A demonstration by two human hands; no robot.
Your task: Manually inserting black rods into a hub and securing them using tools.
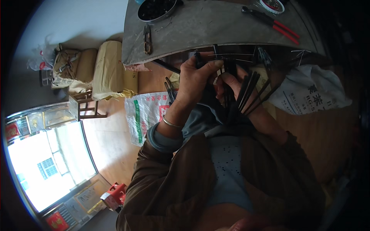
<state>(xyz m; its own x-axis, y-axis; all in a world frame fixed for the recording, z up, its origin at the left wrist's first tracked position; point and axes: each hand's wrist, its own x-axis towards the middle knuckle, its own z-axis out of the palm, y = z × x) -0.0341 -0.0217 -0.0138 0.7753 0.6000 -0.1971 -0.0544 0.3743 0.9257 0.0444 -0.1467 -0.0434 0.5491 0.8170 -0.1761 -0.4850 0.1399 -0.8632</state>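
Observation:
My left hand (194, 79) is closed in a pinch just below the table's front edge. Its thumb and fingers hold a black-tipped thin rod, whose far part is partly hidden. Close beside it, my right hand (230, 82) is closed around a bundle of slim black rods (248, 92) that fan out over my right wrist. Thin metal wires (235, 58) stretch sideways just beyond both hands. A short black rod (215, 50) stands up between the hands and the table. Shadow hides where the pieces join.
On the grey table (200, 27) are a bowl of black pieces (156, 10), worn pliers (147, 39), red-handled pliers (271, 25) and a small white dish (273, 5). White sacks (308, 90) lie at the right and left. Wrapped packages (110, 69) and a wooden stool (83, 106) stand left.

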